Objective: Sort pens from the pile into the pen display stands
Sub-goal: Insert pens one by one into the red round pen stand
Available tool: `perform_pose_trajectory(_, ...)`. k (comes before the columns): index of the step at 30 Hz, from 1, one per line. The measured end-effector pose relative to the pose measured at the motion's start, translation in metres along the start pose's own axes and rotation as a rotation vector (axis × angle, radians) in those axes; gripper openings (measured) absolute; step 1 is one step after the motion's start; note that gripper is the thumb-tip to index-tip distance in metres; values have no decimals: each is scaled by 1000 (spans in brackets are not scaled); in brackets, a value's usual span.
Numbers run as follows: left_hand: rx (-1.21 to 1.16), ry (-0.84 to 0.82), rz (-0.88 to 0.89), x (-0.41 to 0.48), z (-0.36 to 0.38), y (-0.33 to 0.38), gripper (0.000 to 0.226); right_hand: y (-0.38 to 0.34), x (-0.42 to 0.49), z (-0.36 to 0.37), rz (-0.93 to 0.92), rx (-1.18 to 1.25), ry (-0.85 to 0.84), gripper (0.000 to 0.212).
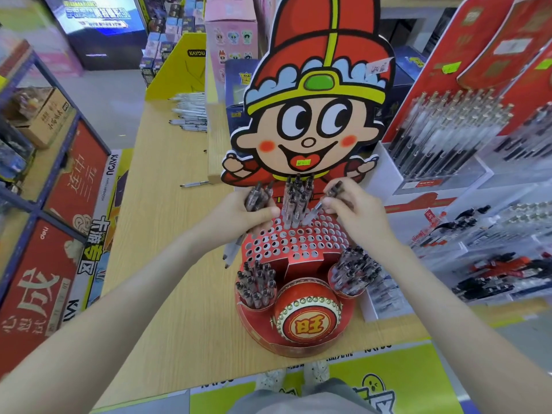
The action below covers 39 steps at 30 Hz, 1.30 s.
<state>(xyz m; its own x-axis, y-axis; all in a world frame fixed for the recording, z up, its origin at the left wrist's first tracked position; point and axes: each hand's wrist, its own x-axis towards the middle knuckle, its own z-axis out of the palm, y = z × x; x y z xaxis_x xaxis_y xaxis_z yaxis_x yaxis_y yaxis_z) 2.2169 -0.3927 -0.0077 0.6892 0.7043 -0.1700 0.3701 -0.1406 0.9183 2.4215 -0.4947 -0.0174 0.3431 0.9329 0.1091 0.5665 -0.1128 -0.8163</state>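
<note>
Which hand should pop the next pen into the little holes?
Right, most likely. The right hand pinches a single pen, tilted, its tip down by the holes of the red stand. The left hand grips a bundle of pens, so it is busy.

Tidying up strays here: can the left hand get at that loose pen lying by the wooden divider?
Probably, for reach: the loose pen lies on bare table beyond the left hand, nothing between. But that hand grips a bundle of pens, so grasping looks awkward.
</note>
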Motion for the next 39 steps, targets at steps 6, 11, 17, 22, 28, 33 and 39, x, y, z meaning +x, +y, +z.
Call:
perform_pose_trajectory(6, -58, 39, 29, -1, 10, -1, 19, 3, 7, 13, -60, -219, -146, 3)
perform_pose_trajectory(11, -114, 17, 74, 0, 14, 3, 23, -1, 15, 15, -27, -241, -142, 19)
perform_pose_trajectory(17, -132, 11, 104, 1, 16, 7, 26, 0, 13, 12, -59, -250, -206, 21)
perform_pose_trajectory(22, -120, 41, 80, 2, 14, 7, 34, -1, 15, 16, 27, -180, -172, 10)
perform_pose_trajectory(28, -159, 74, 112, 0, 13, 10, 22, -16, 2, 14, -11, -333, 32, 32)
perform_pose_trajectory(33, -260, 184, 171, -2, 19, 16, 17, -57, -23, 26, 6, 10, -192, 36)
perform_pose_trajectory(39, -404, 289, 158, -5, 26, 27, 11, -61, -19, 41, 23, 165, -163, 26)
